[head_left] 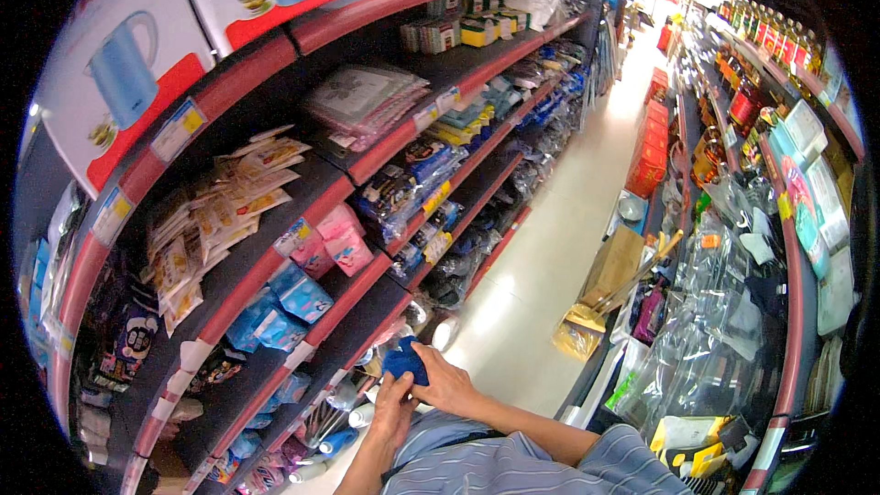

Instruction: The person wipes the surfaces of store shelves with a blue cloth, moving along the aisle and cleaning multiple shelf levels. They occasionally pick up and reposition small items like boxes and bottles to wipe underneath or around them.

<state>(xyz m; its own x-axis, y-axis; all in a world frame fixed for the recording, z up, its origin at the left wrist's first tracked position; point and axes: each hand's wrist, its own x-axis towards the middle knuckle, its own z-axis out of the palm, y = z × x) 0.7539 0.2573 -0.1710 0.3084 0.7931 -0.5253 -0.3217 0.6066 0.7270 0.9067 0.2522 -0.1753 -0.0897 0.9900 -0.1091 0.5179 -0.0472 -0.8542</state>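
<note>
Left hand (394, 405) beside right hand (447, 384)

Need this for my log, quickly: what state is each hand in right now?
Left hand: closed, fingers holding the lower edge of a dark blue item.
Right hand: closed, holding the same item's right side.

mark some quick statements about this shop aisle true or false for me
1. The left hand and right hand both touch a dark blue thing. True.
2. The red boxes stand left of the pale floor. False: the red boxes stand to its right.
3. The person's shirt is striped. True.
4. The right hand wears a glove. False: it is bare.
5. The big box at the far upper left shows a blue kettle. True.
</note>
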